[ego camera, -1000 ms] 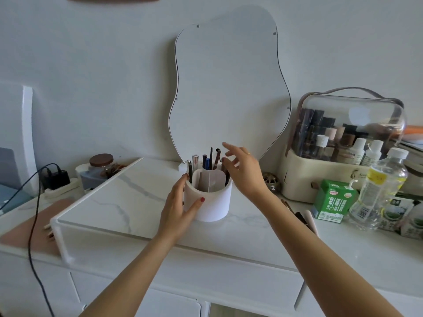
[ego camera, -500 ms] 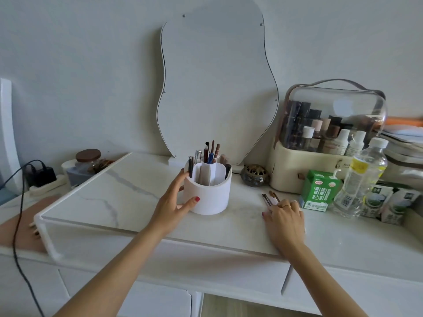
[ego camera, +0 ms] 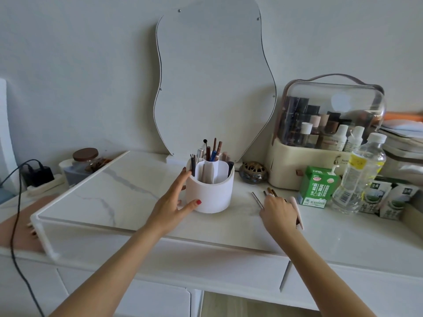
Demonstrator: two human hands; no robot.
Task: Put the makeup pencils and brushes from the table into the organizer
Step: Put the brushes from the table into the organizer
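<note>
A white round organizer (ego camera: 211,197) stands mid-table with several pencils and brushes (ego camera: 214,152) upright in its compartments. My left hand (ego camera: 175,200) cups its left side, thumb against the front wall. To the right, several loose pencils and brushes (ego camera: 270,192) lie on the marble top, among them a thin silver one (ego camera: 257,199) and a pale pink handle (ego camera: 298,211). My right hand (ego camera: 278,211) lies flat over them with its fingertips on the pencils; whether it grips one is hidden.
A wavy mirror (ego camera: 215,83) leans on the wall behind. Right of the organizer are a small bronze burner (ego camera: 253,172), a cream cosmetics case (ego camera: 325,138), a green carton (ego camera: 317,185) and a water bottle (ego camera: 359,172). A jar (ego camera: 84,161) and charger cable (ego camera: 20,202) sit left.
My right hand left the top of the organizer, dropped to the table on the right, and now rests on the loose pencils. My left hand stays on the organizer.
</note>
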